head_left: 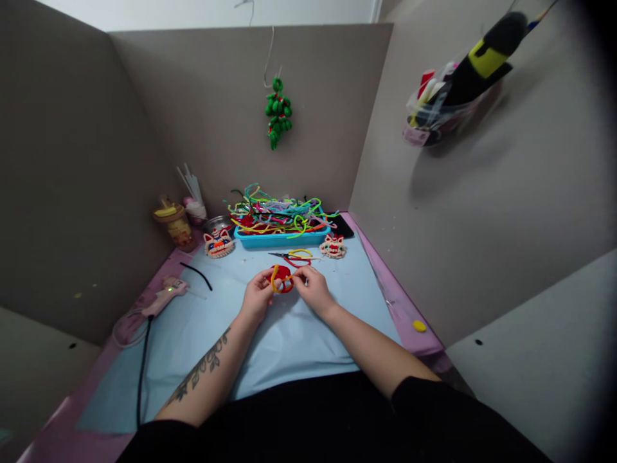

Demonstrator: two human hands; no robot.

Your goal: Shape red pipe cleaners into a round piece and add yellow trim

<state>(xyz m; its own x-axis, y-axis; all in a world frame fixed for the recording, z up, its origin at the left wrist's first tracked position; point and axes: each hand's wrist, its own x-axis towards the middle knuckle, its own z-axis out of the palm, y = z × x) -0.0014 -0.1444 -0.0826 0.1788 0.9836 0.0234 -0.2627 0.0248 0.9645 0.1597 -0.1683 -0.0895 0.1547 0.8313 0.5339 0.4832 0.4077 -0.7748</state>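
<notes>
Both hands meet over the light blue mat (270, 347) in the middle of the table. My left hand (256, 297) pinches a small red round pipe-cleaner piece (284, 283) from the left. My right hand (313, 287) is closed on a yellow pipe cleaner (274, 278) that loops over the red piece. Just beyond them lie scissors (284, 256) with red and yellow loops (301, 257) beside them.
A blue tray (279, 239) heaped with several coloured pipe cleaners stands at the back. Two finished cat-face pieces (218, 244) (333, 246) flank it. A pink glue gun (164, 297) with a black cord lies left. Grey partition walls enclose the table; a green ornament (278, 112) hangs behind.
</notes>
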